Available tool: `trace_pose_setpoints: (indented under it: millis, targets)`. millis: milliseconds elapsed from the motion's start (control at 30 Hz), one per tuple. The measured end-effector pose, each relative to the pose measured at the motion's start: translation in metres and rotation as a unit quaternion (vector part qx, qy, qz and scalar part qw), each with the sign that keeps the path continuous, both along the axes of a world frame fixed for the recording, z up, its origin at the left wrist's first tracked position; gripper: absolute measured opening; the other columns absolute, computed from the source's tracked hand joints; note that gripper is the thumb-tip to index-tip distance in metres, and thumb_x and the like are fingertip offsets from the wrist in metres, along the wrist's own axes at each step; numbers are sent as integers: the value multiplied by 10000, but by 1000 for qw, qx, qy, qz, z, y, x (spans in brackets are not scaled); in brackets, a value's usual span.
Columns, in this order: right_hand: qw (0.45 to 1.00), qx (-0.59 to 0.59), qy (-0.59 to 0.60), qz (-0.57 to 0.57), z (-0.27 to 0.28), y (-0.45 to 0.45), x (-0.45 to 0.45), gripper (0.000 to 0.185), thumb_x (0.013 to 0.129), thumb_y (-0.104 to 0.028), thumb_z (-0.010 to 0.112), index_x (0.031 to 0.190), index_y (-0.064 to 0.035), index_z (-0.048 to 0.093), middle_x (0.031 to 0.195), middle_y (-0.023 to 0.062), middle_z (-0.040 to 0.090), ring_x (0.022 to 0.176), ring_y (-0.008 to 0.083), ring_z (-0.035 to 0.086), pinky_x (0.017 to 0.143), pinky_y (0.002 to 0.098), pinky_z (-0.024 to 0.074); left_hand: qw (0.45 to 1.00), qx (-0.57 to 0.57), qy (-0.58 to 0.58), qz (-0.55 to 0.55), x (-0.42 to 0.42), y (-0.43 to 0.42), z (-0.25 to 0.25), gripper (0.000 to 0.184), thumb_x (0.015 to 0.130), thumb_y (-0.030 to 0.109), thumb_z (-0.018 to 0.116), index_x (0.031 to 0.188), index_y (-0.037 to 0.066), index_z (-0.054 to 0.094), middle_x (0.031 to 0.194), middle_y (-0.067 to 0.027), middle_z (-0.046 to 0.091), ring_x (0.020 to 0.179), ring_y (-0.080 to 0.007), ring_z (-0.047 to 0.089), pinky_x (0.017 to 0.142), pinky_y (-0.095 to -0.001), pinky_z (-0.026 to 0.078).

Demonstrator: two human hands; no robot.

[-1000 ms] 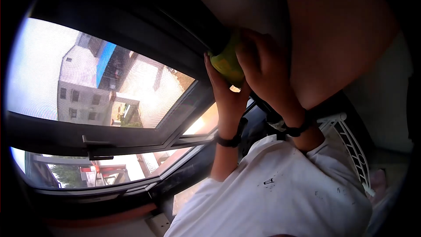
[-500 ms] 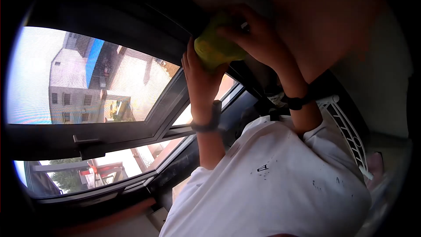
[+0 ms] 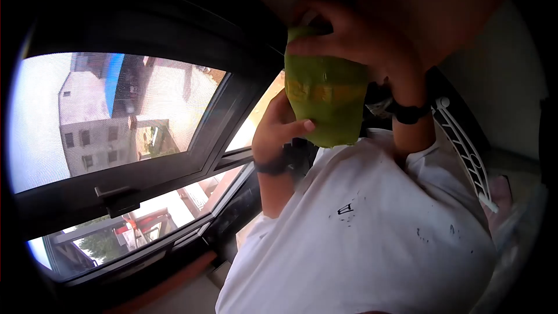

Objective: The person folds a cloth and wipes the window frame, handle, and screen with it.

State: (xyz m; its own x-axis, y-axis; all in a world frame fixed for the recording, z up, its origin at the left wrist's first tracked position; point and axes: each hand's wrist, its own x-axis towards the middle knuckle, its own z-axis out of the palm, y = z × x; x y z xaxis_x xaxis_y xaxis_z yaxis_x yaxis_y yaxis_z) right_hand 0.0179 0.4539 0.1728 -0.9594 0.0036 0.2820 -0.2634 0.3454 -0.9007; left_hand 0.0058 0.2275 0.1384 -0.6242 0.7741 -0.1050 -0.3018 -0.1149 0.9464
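Observation:
Between my hands is a soft-looking green bag (image 3: 331,102) with a yellow band of marks across its middle. I cannot tell what, if anything, is inside. My left hand (image 3: 276,128) grips its lower left side, thumb on the near face and the other fingers partly hidden behind. My right hand (image 3: 354,38) wraps over the top end, with a finger lying across the upper part. Each wrist wears a dark band. The bag hangs in front of my chest, just above the white shirt (image 3: 360,232).
To the left stands a dark-framed window (image 3: 212,139) with a handle (image 3: 116,195), buildings showing outside. A white metal rack (image 3: 465,151) is at the right, beside my right arm. A reddish-brown strip (image 3: 163,285) runs below the window.
Both hands have brought the green bag down and to the right, closer to my chest. More of its face and the yellow band now shows. The view has shifted slightly.

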Motion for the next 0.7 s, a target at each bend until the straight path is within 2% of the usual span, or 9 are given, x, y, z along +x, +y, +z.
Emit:
trace_pose_setpoints:
  millis: [67, 133, 200, 267, 333, 400, 433, 567, 700]
  targets:
    - [999, 38, -17, 0, 3, -5, 4, 398, 833, -313, 711, 1124, -82, 566, 975, 82, 644, 917, 179, 628, 794, 277, 493, 996, -23, -86, 13, 10, 6, 14, 684, 675, 89, 736, 1277, -66, 452, 1181, -151, 596, 1092, -246, 587, 969, -359, 441]
    - [999, 39, -13, 23, 6, -9, 13, 398, 836, -297, 706, 1145, -87, 570, 969, 84, 652, 884, 179, 635, 768, 282, 500, 996, -18, -90, 18, 10, 0, 5, 649, 680, 75, 721, 1262, -69, 470, 1150, -150, 614, 1075, -244, 597, 966, -356, 447]
    - [998, 41, -6, 44, 10, -12, 20, 399, 839, -282, 701, 1166, -93, 574, 963, 87, 659, 850, 180, 642, 742, 287, 508, 1000, -6, 3, -8, 8, -9, -11, 631, 694, 66, 704, 1264, -67, 468, 1159, -150, 610, 1072, -244, 600, 955, -349, 457]
    - [992, 117, 26, -44, 12, -11, 31, 372, 842, -257, 692, 1170, -113, 592, 977, 99, 664, 848, 184, 643, 738, 296, 507, 999, 39, -22, -13, 16, -17, -14, 633, 706, 65, 699, 1278, -60, 460, 1165, -147, 608, 1068, -241, 603, 947, -347, 464]
    - [988, 132, 46, -61, 13, -14, 42, 390, 823, -256, 717, 1156, -88, 601, 1037, 100, 651, 949, 189, 621, 803, 301, 494, 997, 27, -56, 42, 27, -14, -3, 587, 727, 100, 739, 1238, -39, 487, 1118, -102, 635, 992, -188, 636, 865, -319, 506]
    - [994, -29, 102, 41, 9, -21, 53, 462, 790, -272, 753, 1159, -45, 594, 1128, 110, 622, 1062, 213, 581, 886, 310, 469, 997, 26, -63, 47, 34, -20, -8, 601, 739, 79, 738, 1267, -29, 471, 1136, -101, 626, 1018, -183, 626, 886, -316, 498]
    - [976, 93, 183, 72, -5, -23, 52, 609, 752, -279, 785, 1246, -17, 541, 1232, 125, 567, 1133, 252, 552, 959, 334, 443, 997, 16, -62, 40, 37, -22, -13, 599, 748, 76, 739, 1274, -22, 469, 1146, -102, 622, 1023, -180, 623, 897, -314, 493]
    - [966, 113, 29, 229, -45, -35, 54, 851, 721, -315, 809, 1408, -48, 382, 1342, 167, 470, 1176, 295, 528, 996, 374, 432, 999, -9, -51, 11, 47, -32, -25, 553, 802, 41, 703, 1292, -32, 458, 1194, -114, 590, 1082, -193, 584, 944, -326, 460]
    - [957, 41, -41, 285, -61, -40, 53, 812, 738, -315, 801, 1392, -51, 398, 1305, 175, 502, 1157, 283, 544, 961, 368, 456, 998, -60, -4, -7, 55, -37, -39, 455, 826, 11, 677, 1247, -21, 509, 1172, -93, 605, 1064, -173, 584, 921, -299, 464]
